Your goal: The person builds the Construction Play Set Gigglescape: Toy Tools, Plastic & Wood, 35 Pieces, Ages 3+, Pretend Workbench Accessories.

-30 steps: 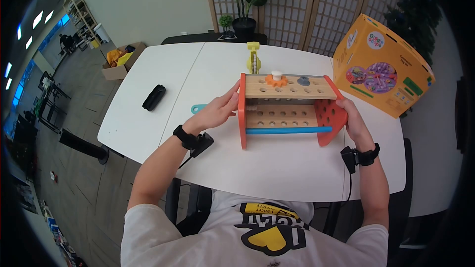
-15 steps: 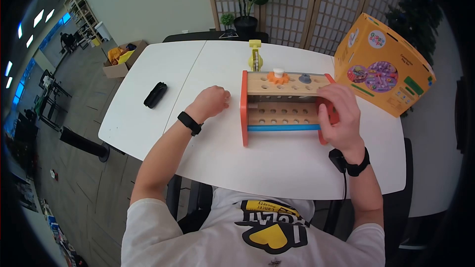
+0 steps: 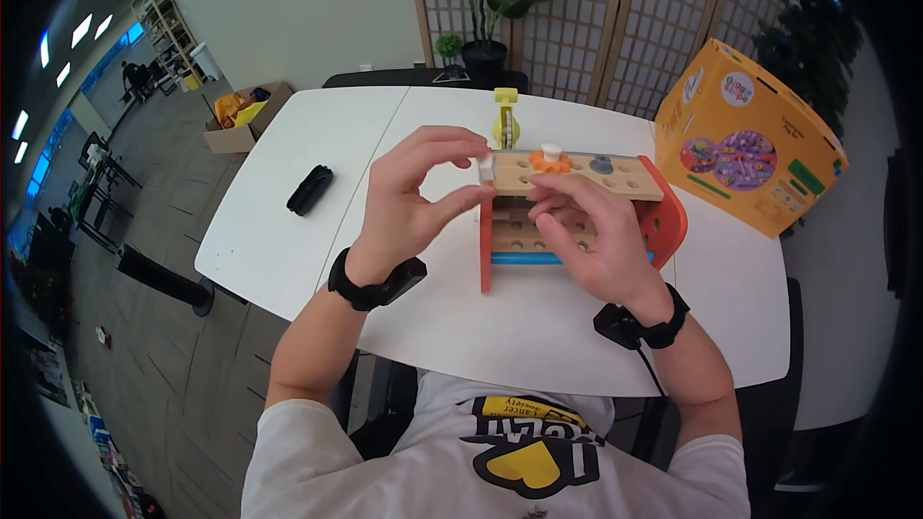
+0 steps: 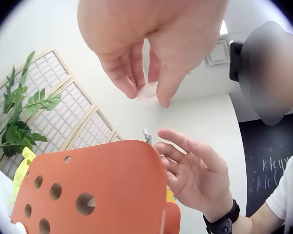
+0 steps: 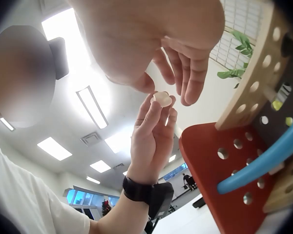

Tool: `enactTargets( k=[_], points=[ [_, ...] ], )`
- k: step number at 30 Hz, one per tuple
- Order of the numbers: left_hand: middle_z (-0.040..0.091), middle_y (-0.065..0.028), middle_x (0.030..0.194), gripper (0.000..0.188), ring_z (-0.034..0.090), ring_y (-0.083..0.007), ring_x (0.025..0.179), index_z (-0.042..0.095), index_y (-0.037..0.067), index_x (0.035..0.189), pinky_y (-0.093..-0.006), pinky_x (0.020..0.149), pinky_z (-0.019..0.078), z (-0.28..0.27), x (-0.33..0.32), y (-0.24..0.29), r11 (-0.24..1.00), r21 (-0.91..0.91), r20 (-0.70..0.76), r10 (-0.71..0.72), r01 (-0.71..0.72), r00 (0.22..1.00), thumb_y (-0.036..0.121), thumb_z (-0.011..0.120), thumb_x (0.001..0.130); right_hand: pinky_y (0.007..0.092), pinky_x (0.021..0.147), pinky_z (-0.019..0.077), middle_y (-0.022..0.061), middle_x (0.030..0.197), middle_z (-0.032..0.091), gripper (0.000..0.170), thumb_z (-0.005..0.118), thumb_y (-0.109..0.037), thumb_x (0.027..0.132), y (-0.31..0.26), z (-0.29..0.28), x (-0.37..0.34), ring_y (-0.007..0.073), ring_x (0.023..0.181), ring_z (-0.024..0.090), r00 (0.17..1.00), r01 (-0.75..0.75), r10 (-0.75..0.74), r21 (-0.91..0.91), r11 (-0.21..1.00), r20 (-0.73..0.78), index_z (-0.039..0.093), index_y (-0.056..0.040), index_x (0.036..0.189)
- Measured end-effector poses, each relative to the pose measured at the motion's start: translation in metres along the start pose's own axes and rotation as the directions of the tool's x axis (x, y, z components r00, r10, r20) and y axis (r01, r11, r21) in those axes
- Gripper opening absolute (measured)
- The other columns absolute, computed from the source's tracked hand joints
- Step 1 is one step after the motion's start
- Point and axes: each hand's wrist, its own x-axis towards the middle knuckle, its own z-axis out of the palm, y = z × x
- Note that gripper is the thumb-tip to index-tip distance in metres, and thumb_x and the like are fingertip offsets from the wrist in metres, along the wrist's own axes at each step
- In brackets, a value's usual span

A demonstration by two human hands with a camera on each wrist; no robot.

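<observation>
The left hand (image 3: 409, 194), which half a second ago was gripping nothing visible, is now pinching a small, pale white piece (image 3: 486, 169) between thumb and fingertips, above the left end of a wooden, hole-drilled toy workbench (image 3: 635, 181) with orange-red side panels and a blue bar. The right hand (image 3: 596, 235), no longer at the right panel, is hanging before the workbench with fingers loosely bent and spread, apparently holding nothing. Attention seems to be shifting from the workbench to the piece. A yellow-orange cardboard box (image 3: 750, 139) is crowding the right rear, while the white tabletop (image 3: 250, 240) is stretching leftward to a black oblong case (image 3: 310, 190), giving the left arm more room; the table's near edge is running beneath the forearms.
</observation>
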Motion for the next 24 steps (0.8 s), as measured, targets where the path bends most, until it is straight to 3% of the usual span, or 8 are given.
enactTargets(
  k=[6,10,13,16,19,22,23,24],
  points=[
    [0.073,-0.01,0.11,0.041,0.069,-0.0278,0.101,0.075,0.005,0.106,-0.0368,0.084,0.0579,0.009,-0.001,0.013,0.933,0.199,0.199,0.26,-0.299,0.945,0.011,0.092,0.07,0.0285,0.085,0.0601,0.0131,0.112,0.07,0.033,0.07,-0.009,0.097,0.005,0.009,0.006,0.016,0.102,0.07,0.996,-0.089,0.084,0.271,0.959,0.029,0.063,0.0052,0.127],
    [0.073,-0.0091,0.112,0.045,0.069,-0.0282,0.1,0.074,0.004,0.109,-0.0366,0.084,0.0585,0.017,-0.008,0.007,0.947,0.194,0.211,0.216,-0.258,0.953,0.01,0.092,0.068,0.0289,0.086,0.0612,0.0122,0.111,0.071,0.03,0.072,-0.008,0.095,0.016,0.012,0.004,0.0152,0.098,0.071,0.986,-0.164,0.159,0.395,0.904,0.045,0.066,0.0056,0.121],
    [0.073,-0.0105,0.111,0.042,0.069,-0.0282,0.1,0.073,0.004,0.112,-0.0363,0.084,0.0583,0.022,-0.008,0.011,0.941,0.218,0.163,0.224,-0.257,0.961,0.009,0.089,0.073,0.0281,0.083,0.0614,0.0128,0.107,0.072,0.025,0.073,-0.005,0.092,0.017,0.008,0.002,0.0176,0.093,0.074,0.989,-0.148,0.148,0.208,0.967,0.017,0.068,0.0053,0.114],
    [0.073,-0.0104,0.108,0.033,0.069,-0.0266,0.095,0.073,0.004,0.11,-0.0355,0.083,0.0568,0.017,-0.015,0.003,0.968,0.209,0.027,0.136,-0.139,0.99,0.011,0.085,0.081,0.0281,0.081,0.0613,0.015,0.103,0.072,0.023,0.074,-0.002,0.087,0.026,0.004,-0.005,0.02,0.088,0.076,0.995,-0.083,0.088,-0.082,0.993,0.057,0.069,0.0057,0.109],
    [0.074,-0.0114,0.103,0.023,0.071,-0.0241,0.094,0.073,0.002,0.109,-0.0338,0.083,0.0566,0.011,-0.028,-0.025,0.977,0.109,-0.049,-0.181,0.185,0.982,0.014,0.077,0.09,0.0295,0.08,0.0613,0.0184,0.103,0.072,0.021,0.074,-0.001,0.086,0.042,0.008,-0.011,0.0221,0.089,0.077,0.965,-0.201,0.221,-0.14,0.97,0.144,0.068,0.0063,0.105],
    [0.075,-0.011,0.098,0.021,0.071,-0.0222,0.092,0.072,0.0,0.107,-0.0333,0.08,0.0567,0.013,-0.04,-0.05,0.806,0.119,-0.011,-0.584,0.581,0.812,0.017,0.071,0.096,0.0306,0.083,0.062,0.0164,0.103,0.072,0.016,0.071,0.003,0.087,0.055,0.009,-0.008,0.0231,0.094,0.076,0.913,-0.321,0.361,-0.212,0.923,0.19,0.067,0.0066,0.102],
    [0.074,-0.01,0.102,0.024,0.067,-0.0154,0.09,0.07,-0.002,0.115,-0.0309,0.079,0.0548,0.014,-0.043,-0.054,0.727,0.144,0.06,-0.684,0.671,0.727,0.017,0.065,0.1,0.0316,0.083,0.0614,0.0177,0.102,0.072,0.015,0.071,0.003,0.087,0.058,0.01,-0.006,0.0243,0.094,0.076,0.898,-0.336,0.392,-0.263,0.904,0.199,0.067,0.0073,0.101],
    [0.075,-0.0111,0.103,0.027,0.069,-0.0175,0.09,0.071,-0.002,0.116,-0.0319,0.08,0.0557,0.014,-0.047,-0.06,0.703,0.186,0.081,-0.708,0.687,0.702,0.019,0.065,0.1,0.0325,0.083,0.0609,0.019,0.101,0.072,0.015,0.07,0.003,0.087,0.061,0.011,-0.002,0.0255,0.094,0.076,0.883,-0.349,0.422,-0.313,0.883,0.204,0.066,0.0081,0.1]
  ],
)
